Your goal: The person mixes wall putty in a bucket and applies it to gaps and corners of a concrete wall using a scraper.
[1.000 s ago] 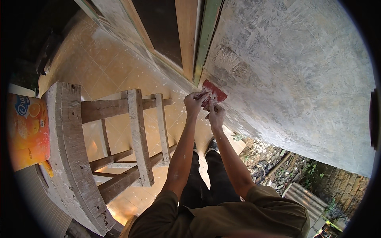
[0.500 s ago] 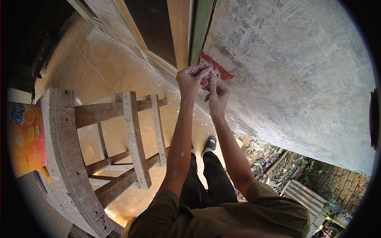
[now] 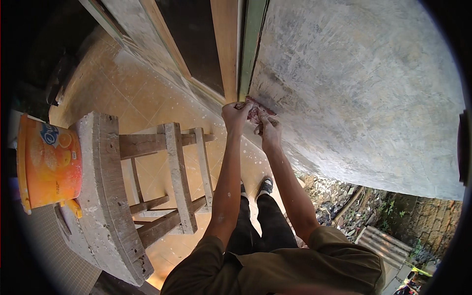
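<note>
Both my hands grip a red scraper [image 3: 262,106] smeared with whitish paste, its wide edge against the mottled grey wall [image 3: 354,98]. My left hand [image 3: 235,114] is closed on its left side, close to the green frame strip [image 3: 251,54] where the wall ends. On the scraper's lower right, my right hand [image 3: 270,132] pinches it with the fingers bent. The blade now appears as a narrow, tilted strip, and my fingers cover part of its body.
A paste-splashed wooden trestle [image 3: 105,187] stands at my left, with an orange bucket [image 3: 54,167] and a yellow-handled tool [image 3: 73,207] on it. White spots dot the tiled floor [image 3: 152,91]. Rubble [image 3: 339,201] and a corrugated sheet [image 3: 383,243] lie at lower right.
Both hands have drawn the scraper down along the wall, nearer to me, and its blade looks narrower. The view has shifted, showing more of the bucket and trestle.
</note>
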A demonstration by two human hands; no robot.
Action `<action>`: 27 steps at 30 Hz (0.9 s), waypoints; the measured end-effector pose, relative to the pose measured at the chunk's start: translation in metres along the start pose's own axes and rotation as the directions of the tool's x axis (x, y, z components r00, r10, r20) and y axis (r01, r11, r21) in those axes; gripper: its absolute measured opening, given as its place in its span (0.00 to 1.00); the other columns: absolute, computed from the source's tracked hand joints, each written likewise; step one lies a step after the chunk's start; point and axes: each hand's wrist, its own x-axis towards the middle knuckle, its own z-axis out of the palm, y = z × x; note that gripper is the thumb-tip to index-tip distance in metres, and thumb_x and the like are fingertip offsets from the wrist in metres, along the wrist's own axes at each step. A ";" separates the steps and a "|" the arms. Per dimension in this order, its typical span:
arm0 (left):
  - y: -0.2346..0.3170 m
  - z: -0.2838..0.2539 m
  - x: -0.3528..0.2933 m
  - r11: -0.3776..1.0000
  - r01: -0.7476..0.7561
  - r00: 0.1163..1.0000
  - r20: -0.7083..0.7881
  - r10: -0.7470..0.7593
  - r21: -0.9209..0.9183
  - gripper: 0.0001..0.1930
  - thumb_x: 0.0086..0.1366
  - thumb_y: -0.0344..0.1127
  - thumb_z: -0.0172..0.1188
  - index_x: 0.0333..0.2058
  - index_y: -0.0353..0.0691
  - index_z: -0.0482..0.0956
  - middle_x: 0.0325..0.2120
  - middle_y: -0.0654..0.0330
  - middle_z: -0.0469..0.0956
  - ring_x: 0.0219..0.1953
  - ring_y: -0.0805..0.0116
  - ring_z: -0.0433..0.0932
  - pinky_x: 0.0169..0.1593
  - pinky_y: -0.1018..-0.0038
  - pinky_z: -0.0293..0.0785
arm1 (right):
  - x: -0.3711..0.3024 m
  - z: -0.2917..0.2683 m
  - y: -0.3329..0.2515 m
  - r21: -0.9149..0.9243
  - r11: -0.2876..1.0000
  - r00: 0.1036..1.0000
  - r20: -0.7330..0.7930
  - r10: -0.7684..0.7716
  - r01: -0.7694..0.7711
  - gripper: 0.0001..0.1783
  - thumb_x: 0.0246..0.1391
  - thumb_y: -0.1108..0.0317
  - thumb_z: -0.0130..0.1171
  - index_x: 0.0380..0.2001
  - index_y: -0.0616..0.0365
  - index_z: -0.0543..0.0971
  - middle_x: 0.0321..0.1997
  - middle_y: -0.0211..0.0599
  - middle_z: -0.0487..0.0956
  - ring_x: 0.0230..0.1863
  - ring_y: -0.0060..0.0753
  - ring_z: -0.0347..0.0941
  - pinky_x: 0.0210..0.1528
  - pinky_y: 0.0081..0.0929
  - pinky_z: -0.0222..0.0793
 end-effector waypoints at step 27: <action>-0.041 0.006 -0.013 0.985 -0.050 0.977 -0.195 0.082 0.164 0.27 0.47 0.33 0.73 0.41 0.25 0.69 0.31 0.47 0.79 0.30 0.66 0.79 0.33 0.72 0.76 | -0.010 -0.006 0.018 -0.262 0.965 0.996 -0.081 -0.036 0.013 0.19 0.58 0.59 0.55 0.23 0.66 0.78 0.21 0.40 0.79 0.09 0.22 0.63 0.12 0.25 0.59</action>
